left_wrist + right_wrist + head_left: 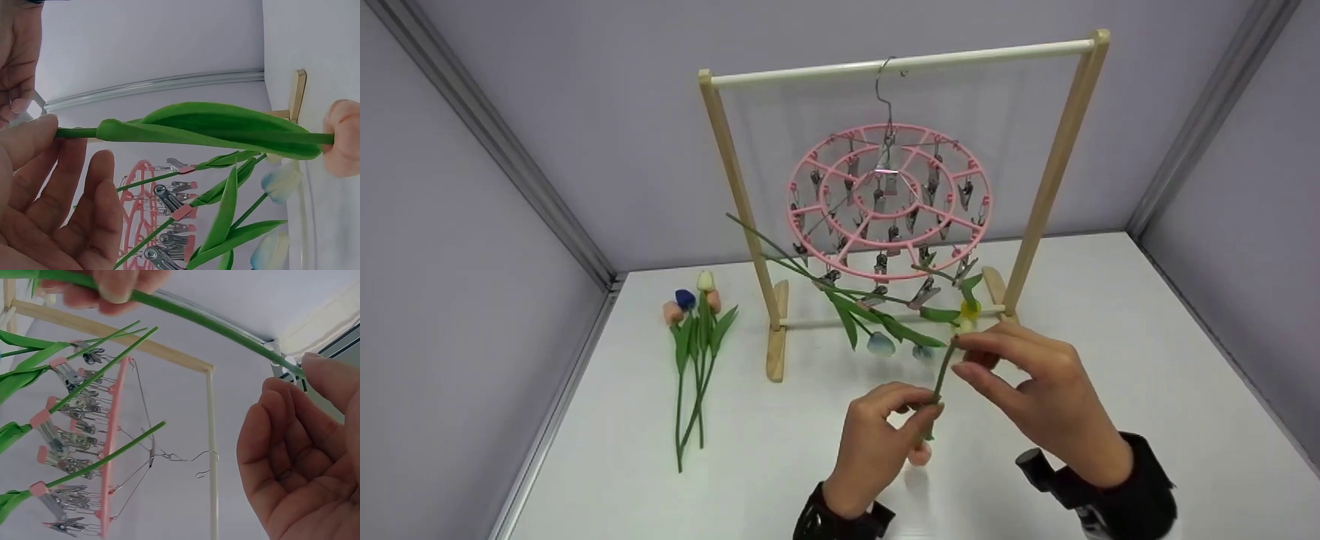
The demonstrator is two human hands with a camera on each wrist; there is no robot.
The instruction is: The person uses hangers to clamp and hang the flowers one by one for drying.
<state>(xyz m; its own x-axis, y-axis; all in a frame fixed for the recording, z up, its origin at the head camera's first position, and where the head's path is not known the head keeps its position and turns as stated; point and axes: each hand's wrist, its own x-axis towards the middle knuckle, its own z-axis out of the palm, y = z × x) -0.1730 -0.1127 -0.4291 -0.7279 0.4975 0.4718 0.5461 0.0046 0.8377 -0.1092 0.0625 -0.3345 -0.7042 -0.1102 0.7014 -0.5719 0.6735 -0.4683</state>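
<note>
Both hands pinch one artificial tulip stem (939,382) above the worktop (1147,390): left hand (877,450) grips its lower part, right hand (1035,397) its upper end. The pink clip hanger (889,202) hangs at 12 o'clock; a tulip bunch (697,337) lies at 10 o'clock.

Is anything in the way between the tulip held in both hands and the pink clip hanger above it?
Partly. Both hands, left hand and right hand, pinch the tulip stem. Between it and the pink clip hanger, the hanging tulips already clipped on droop across the front clips; the side clips look clear.
</note>
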